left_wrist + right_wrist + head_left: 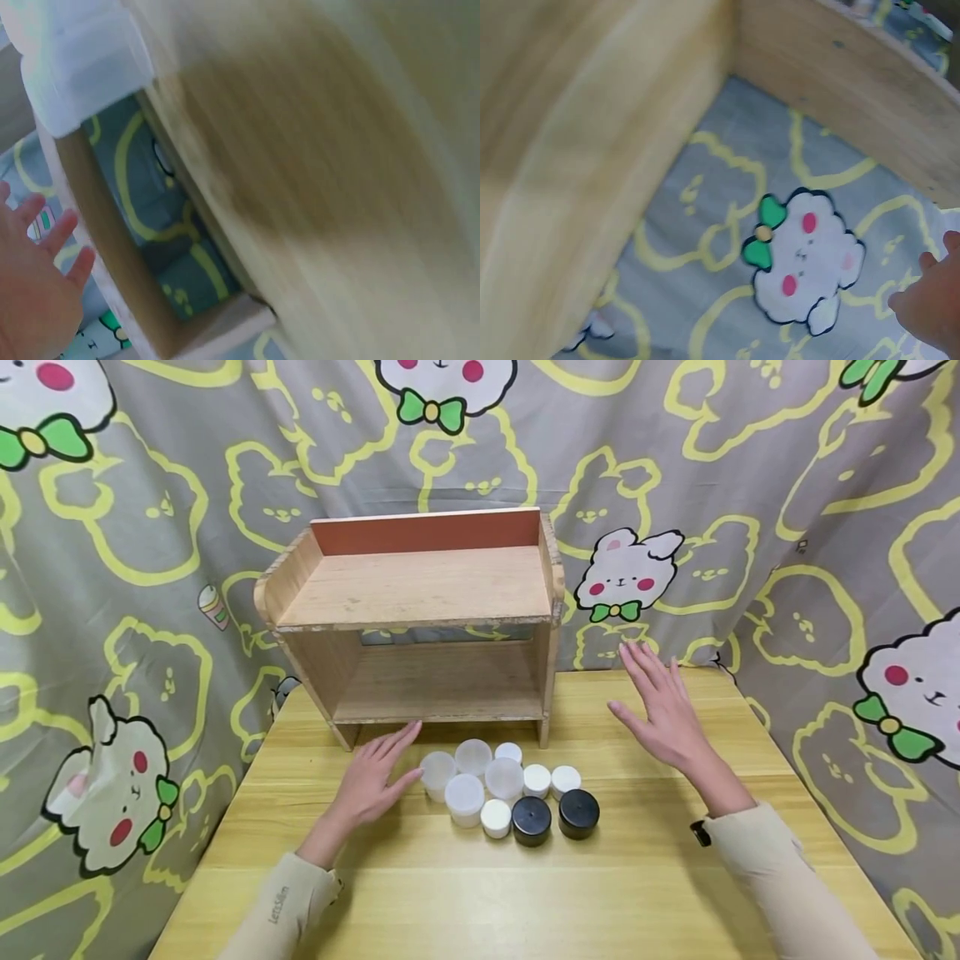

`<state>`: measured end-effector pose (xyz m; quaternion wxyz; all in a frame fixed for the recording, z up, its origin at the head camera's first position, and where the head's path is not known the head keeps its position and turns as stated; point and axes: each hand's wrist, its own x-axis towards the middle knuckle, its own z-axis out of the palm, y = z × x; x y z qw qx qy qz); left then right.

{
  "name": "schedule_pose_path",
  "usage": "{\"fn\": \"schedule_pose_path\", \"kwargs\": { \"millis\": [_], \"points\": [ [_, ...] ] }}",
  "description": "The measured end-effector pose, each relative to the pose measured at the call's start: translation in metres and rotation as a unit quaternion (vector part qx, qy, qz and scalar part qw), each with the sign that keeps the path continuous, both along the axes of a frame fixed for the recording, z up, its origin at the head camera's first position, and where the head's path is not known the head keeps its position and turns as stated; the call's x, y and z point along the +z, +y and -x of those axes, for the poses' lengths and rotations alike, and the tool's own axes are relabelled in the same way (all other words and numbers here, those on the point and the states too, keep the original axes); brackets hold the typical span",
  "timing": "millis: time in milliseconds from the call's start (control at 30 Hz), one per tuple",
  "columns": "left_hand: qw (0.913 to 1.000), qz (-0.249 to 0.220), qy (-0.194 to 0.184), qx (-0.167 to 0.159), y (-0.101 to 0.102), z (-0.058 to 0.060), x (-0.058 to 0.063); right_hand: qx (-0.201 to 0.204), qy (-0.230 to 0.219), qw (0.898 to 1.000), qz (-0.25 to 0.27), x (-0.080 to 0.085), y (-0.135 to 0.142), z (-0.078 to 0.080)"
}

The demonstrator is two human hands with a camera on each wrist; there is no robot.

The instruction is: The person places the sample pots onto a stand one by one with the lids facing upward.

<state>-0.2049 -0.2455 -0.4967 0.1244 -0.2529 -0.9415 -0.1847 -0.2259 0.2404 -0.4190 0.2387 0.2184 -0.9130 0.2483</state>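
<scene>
In the head view my left hand (372, 781), fingers straight and holding nothing, is just left of a cluster of small round jars. Nearest to it is a translucent white jar (438, 775), one of several frosted jars grouped on the left of the cluster. Smaller white-lidded jars (496, 818) sit among and right of them. Two black-lidded jars (532, 821) stand at the front right. Raised over the right part of the table, my right hand (660, 714) has its fingers extended and thumb spread, with nothing in it. Part of this hand also appears at the right wrist view's edge.
A two-tier wooden shelf (420, 589) with a reddish back strip stands behind the jars on the wooden table (420, 902). Grey curtains (750, 568) with cartoon animals surround the table at the back and sides.
</scene>
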Motion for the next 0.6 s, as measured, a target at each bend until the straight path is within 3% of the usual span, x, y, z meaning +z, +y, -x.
{"fn": "schedule_pose_path", "kwargs": {
  "millis": [233, 600],
  "points": [
    [0.9961, -0.055, -0.065, -0.025, 0.015, -0.006, -0.004, 0.046, -0.009, 0.995, 0.093, 0.03, -0.023, 0.013],
    [0.9909, -0.07, -0.112, -0.023, 0.028, -0.012, -0.01, 0.1, -0.034, 0.975, 0.197, 0.076, -0.05, 0.039]
  ]
}}
